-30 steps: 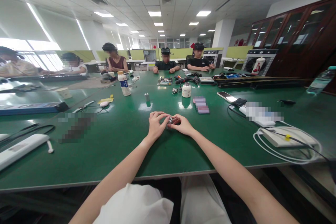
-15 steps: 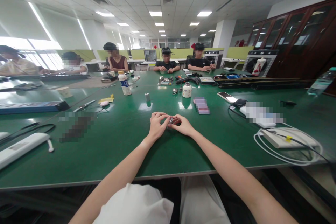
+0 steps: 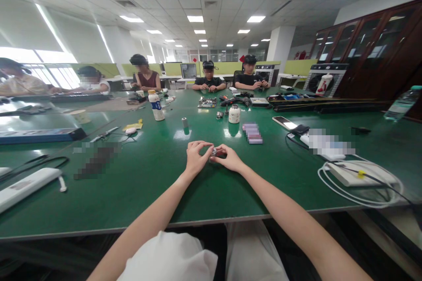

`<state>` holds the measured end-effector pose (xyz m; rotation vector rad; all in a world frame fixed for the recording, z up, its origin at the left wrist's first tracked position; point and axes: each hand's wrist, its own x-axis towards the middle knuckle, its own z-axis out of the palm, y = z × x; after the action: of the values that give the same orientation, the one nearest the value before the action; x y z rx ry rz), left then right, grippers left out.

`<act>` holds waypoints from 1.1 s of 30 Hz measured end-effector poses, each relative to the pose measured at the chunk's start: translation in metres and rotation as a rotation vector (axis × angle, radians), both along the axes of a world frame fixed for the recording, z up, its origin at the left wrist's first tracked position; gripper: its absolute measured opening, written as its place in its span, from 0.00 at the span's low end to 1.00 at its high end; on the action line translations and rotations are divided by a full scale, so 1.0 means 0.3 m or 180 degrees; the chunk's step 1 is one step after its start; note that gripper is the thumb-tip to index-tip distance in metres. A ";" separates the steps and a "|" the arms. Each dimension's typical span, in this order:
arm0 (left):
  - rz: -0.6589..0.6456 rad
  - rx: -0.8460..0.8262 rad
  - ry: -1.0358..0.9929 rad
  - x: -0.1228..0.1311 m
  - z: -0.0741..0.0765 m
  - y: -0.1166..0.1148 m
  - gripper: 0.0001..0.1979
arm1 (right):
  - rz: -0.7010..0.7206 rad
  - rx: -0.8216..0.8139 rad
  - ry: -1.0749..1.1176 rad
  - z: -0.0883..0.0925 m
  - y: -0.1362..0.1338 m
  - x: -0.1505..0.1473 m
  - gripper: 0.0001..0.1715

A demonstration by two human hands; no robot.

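Between my two hands is a small silvery round metal part (image 3: 214, 152), low over the green table (image 3: 217, 197). My left hand (image 3: 198, 156) curls round it from the left, thumb and fingertips closed on it. From the right, my right hand (image 3: 230, 158) pinches the same part with its thumb and fingers. The fingers cover most of the part, so its exact kind is hidden. Farther off stands a small grey metal cylinder (image 3: 184, 122) upright on the table.
Beyond my hands stand a white jar (image 3: 234, 114) and a bottle with a blue label (image 3: 156, 105). A circuit board (image 3: 207, 102) lies farther back. At right are a phone (image 3: 284, 123) and a white box (image 3: 361, 173) with coiled cables. Several people sit around the table.
My hands stay in nearly the same place, with slight finger movement about the metal part. Its top shows a little more clearly now. The view has shifted very slightly.
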<state>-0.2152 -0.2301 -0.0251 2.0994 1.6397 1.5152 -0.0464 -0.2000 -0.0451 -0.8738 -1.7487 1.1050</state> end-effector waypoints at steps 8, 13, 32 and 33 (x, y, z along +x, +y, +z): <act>-0.0146 -0.0193 -0.0068 0.003 -0.005 0.000 0.07 | 0.0017 0.0017 0.0008 -0.005 0.002 -0.001 0.24; -0.0173 -0.0144 -0.0164 0.005 0.001 -0.004 0.06 | -0.0023 0.0051 -0.0031 -0.008 0.001 0.002 0.24; 0.0150 0.0206 -0.0220 0.010 0.014 -0.010 0.07 | 0.0054 0.0041 -0.0224 -0.014 0.009 0.005 0.26; 0.0319 0.0177 -0.0209 0.006 0.015 -0.008 0.08 | 0.0047 0.0027 -0.0240 -0.013 0.009 0.006 0.25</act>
<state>-0.2134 -0.2325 -0.0206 1.9986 1.7233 1.6592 -0.0447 -0.1973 -0.0489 -0.9091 -1.8229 1.0862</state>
